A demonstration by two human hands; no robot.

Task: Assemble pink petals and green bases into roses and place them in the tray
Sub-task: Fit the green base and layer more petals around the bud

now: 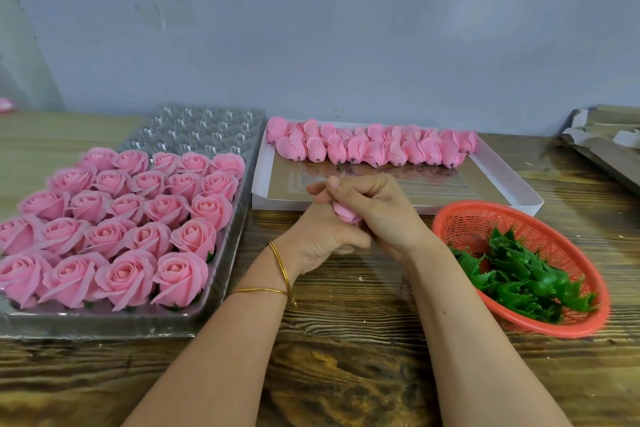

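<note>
Both hands grip one pink petal bud (346,215) over the table (346,357).
Left hand (323,237) and right hand (381,210) curl around it, between the clear tray (194,133) of finished roses (138,218), the white box (505,184) of petal buds (374,149), and the red basket (485,218) of green bases (519,277).

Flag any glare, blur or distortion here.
Head view: wide-angle bending tilts the wall corner at left; glare on the tray's empty cups and the white box's floor; soft light, faint shadows; left hand and right hand gripping the pink bud look sharp.
</note>
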